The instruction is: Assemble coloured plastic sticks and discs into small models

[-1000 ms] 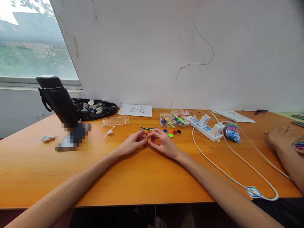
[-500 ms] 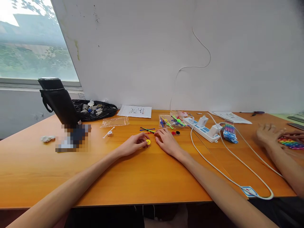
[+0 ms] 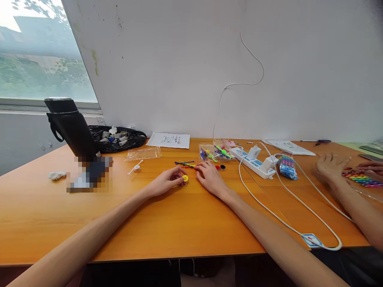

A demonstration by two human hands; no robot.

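Note:
My left hand (image 3: 167, 180) rests on the orange table (image 3: 167, 223), its fingertips pinching a small yellow disc (image 3: 185, 178). My right hand (image 3: 210, 178) lies just right of the disc, fingers stretched toward thin coloured sticks (image 3: 184, 163) and small red and black discs (image 3: 220, 168); it holds nothing that I can see. A clear bag of coloured parts (image 3: 213, 152) lies behind those discs.
A black flask (image 3: 72, 129) stands at the left, with a black bag of scraps (image 3: 119, 138) behind it. A white power strip (image 3: 255, 161) and its cable (image 3: 287, 223) run along the right. Another person's hands (image 3: 332, 167) handle coloured sticks (image 3: 363, 179) at far right. Papers (image 3: 170, 140) lie by the wall.
My hands were together around the yellow disc; the right hand has let go and moved right toward the sticks and small discs, covering some. The left hand keeps the disc.

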